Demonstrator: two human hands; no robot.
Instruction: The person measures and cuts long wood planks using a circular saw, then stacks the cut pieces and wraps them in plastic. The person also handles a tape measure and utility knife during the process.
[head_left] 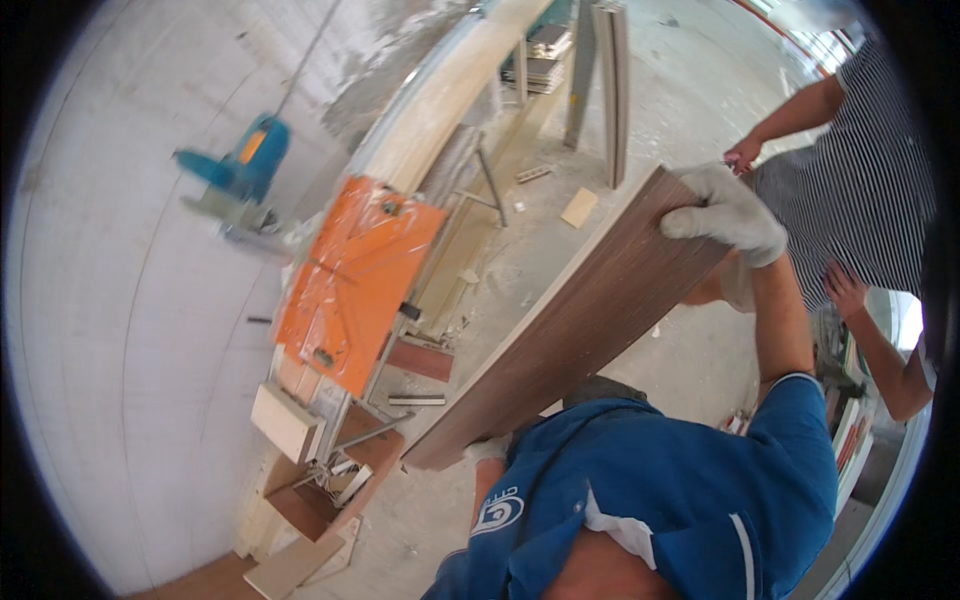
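A long dark-brown wood-grain board [590,310] slants across in front of my body, its pale edge toward the workbench. My right hand [735,215], in a white glove, is closed over the board's upper right end. Down at the lower left end, my left hand [490,448], also gloved, touches the board's near edge; the sleeve and board hide most of its fingers, but it appears to grip the board.
A person in a striped shirt [840,170] stands close at the right, hands near the board. To the left are an orange saw table [360,285] and a teal power saw [250,165]. Planks [612,95] stand upright; a scrap box [310,500] and offcuts lie on the floor.
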